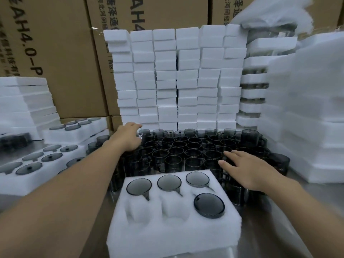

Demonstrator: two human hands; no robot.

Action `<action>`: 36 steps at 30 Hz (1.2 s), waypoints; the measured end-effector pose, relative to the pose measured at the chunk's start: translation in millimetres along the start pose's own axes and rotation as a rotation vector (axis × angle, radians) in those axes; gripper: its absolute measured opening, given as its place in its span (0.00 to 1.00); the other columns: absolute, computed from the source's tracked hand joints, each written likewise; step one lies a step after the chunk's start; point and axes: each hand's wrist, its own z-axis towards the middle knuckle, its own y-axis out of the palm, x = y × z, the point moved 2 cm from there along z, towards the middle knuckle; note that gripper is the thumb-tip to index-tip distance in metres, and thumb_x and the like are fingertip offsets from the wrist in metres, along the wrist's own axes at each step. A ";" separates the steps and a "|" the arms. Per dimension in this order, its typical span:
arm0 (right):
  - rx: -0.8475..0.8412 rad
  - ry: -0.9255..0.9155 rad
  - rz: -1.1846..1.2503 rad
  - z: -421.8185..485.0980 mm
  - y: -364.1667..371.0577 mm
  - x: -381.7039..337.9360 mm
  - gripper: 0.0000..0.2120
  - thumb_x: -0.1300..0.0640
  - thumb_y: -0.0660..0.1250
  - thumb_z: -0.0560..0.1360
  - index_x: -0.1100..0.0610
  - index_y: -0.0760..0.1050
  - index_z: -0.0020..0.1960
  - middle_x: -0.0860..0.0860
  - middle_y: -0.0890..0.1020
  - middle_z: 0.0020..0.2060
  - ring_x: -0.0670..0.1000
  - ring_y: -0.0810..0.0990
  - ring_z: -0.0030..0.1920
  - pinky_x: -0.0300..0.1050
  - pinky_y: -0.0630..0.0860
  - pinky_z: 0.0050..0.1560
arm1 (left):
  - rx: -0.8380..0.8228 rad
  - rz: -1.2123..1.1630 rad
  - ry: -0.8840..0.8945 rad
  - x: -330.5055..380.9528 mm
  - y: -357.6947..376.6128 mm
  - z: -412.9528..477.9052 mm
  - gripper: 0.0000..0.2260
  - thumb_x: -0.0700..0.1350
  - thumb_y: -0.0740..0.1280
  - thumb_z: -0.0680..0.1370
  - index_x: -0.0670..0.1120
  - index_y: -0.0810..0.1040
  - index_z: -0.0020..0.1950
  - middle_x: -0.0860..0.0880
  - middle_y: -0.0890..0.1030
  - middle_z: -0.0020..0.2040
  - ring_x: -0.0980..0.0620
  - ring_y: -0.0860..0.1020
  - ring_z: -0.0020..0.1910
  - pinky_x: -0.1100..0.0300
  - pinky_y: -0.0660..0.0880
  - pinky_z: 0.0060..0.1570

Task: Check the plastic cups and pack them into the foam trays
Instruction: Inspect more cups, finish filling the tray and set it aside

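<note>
Fingers [227, 164] straight, right hand [249, 170] over cups [186, 146]

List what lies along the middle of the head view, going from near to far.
Part-filled foam tray → loose dark cups standing crowded together → wall of stacked white foam blocks → cardboard boxes at the back.

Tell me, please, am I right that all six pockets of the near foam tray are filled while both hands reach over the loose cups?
No: the head view shows only four pockets of the foam tray filled; two front-left pockets are empty. The left hand and right hand do reach over the loose cups.
</note>
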 end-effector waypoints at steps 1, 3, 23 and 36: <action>0.002 -0.002 -0.003 -0.1 0.6 -0.2 0.37 0.28 0.45 0.83 0.44 0.51 0.87 0.46 0.54 0.86 0.50 0.51 0.86 0.54 0.52 0.85 | -0.042 0.050 0.000 1.9 0.3 5.1 0.25 0.50 0.62 0.87 0.49 0.64 0.85 0.43 0.62 0.85 0.34 0.63 0.81 0.41 0.65 0.78; 0.011 -0.006 -0.004 1.0 0.6 -0.2 0.37 0.28 0.44 0.83 0.44 0.50 0.87 0.46 0.54 0.87 0.51 0.51 0.86 0.55 0.52 0.85 | -0.071 0.088 -0.033 6.5 3.0 8.2 0.21 0.53 0.62 0.88 0.47 0.71 0.79 0.41 0.70 0.79 0.35 0.69 0.76 0.40 0.71 0.74; 0.636 -0.524 0.377 -62.9 -37.8 -85.5 0.34 0.36 0.61 0.81 0.36 0.54 0.83 0.37 0.75 0.71 0.39 0.75 0.69 0.41 0.77 0.64 | 0.980 -0.614 0.710 112.5 -28.4 -183.9 0.22 0.47 0.81 0.77 0.49 0.77 0.67 0.56 0.80 0.63 0.49 0.77 0.65 0.57 0.76 0.62; 0.874 -0.597 0.438 -70.9 -39.3 -93.8 0.39 0.51 0.73 0.76 0.35 0.59 0.81 0.39 0.81 0.55 0.45 0.83 0.53 0.52 0.84 0.51 | 0.855 -0.934 0.584 116.7 -28.9 -189.6 0.26 0.56 0.79 0.76 0.54 0.76 0.71 0.55 0.86 0.61 0.50 0.83 0.62 0.54 0.79 0.54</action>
